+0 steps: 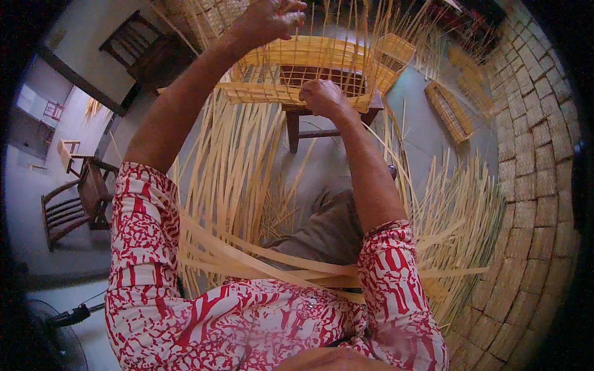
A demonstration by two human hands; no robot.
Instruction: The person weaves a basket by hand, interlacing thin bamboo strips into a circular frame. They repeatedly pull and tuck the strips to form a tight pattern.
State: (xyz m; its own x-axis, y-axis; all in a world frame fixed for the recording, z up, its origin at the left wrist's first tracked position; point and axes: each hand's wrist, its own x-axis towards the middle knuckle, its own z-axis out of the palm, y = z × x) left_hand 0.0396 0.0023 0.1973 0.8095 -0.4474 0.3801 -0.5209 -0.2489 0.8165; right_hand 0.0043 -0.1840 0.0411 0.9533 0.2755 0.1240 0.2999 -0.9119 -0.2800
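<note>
A half-woven bamboo basket (303, 57), with upright stakes rising from its far side, rests on a small dark wooden stool (293, 131) in front of me. My right hand (324, 98) has its fingers curled at the near edge of the basket, where flat yellow strips (260, 94) run across the stakes. Raised above the far left part of the weave, my left hand (272, 21) is bent with its fingers drawn together among the upright stakes. What lies between those fingers is too small to make out.
Long loose bamboo strips (232, 164) hang and lie on the left; a thick spread of thin splits (461, 216) covers the floor at right. Woven pieces (448, 111) lie beyond. Stacked woven bundles (520, 241) line the right side. Wooden chairs (93, 191) and a fan (55, 328) stand left.
</note>
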